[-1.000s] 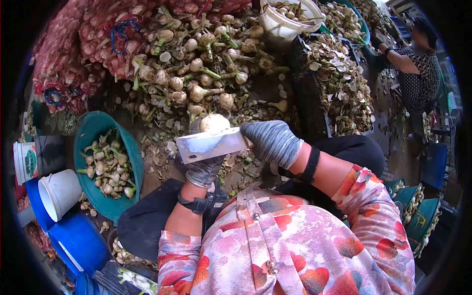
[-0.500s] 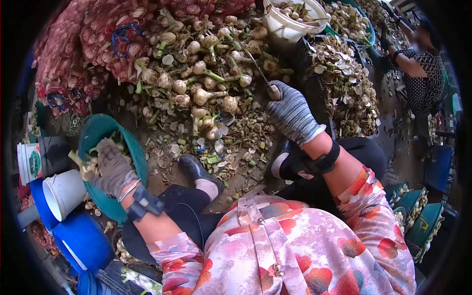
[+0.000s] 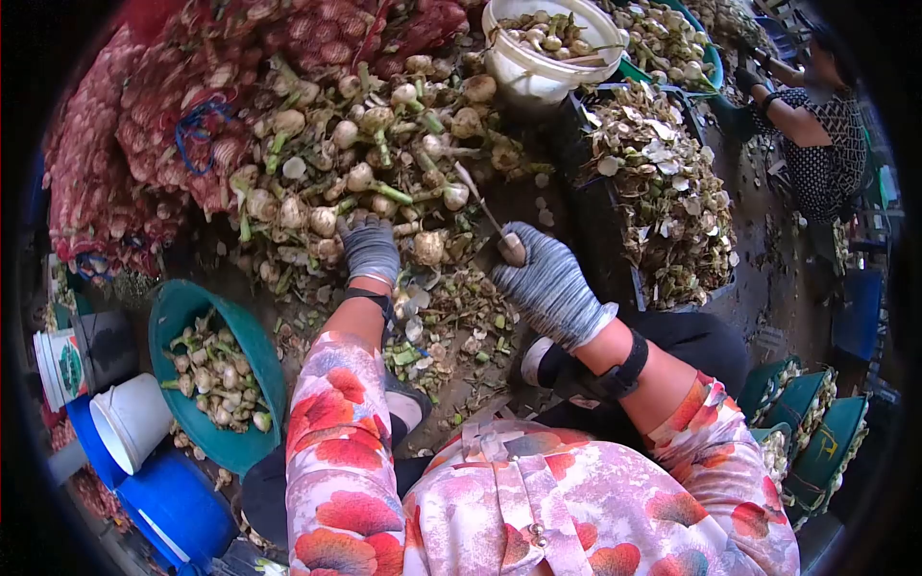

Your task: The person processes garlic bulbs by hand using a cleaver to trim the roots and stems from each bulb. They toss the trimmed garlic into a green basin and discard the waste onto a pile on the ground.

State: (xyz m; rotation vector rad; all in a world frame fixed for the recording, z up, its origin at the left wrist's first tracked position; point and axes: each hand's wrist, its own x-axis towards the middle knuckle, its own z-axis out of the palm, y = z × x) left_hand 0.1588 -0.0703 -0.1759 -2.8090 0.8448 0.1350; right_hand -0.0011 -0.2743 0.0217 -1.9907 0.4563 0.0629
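My left hand [image 3: 370, 252], in a grey glove, reaches down onto the near edge of a pile of bulbs with cut stems [image 3: 360, 178]. Its fingertips are among the bulbs, and whether they hold one is hidden. In my gloved right hand [image 3: 552, 283], the handle of a knife [image 3: 512, 250] is gripped, its thin blade pointing up and left over the pile. A green basin [image 3: 274, 370] with trimmed bulbs inside stands at the left. Loose peelings [image 3: 471, 307] lie on the ground between my feet.
Red net sacks [image 3: 163, 115] rise behind at the upper left. A white bucket [image 3: 538, 84] of bulbs and a dark crate heaped with peelings [image 3: 663, 192] stand at the upper right. Blue and white buckets [image 3: 134, 422] sit far left, green containers [image 3: 802, 413] lower right. Another person [image 3: 816, 144] works upper right.
My left hand has moved from the green basin, where it was beside a bulb, to the pile. My right hand, still with the knife, has shifted slightly down and left. The view has shifted a little.
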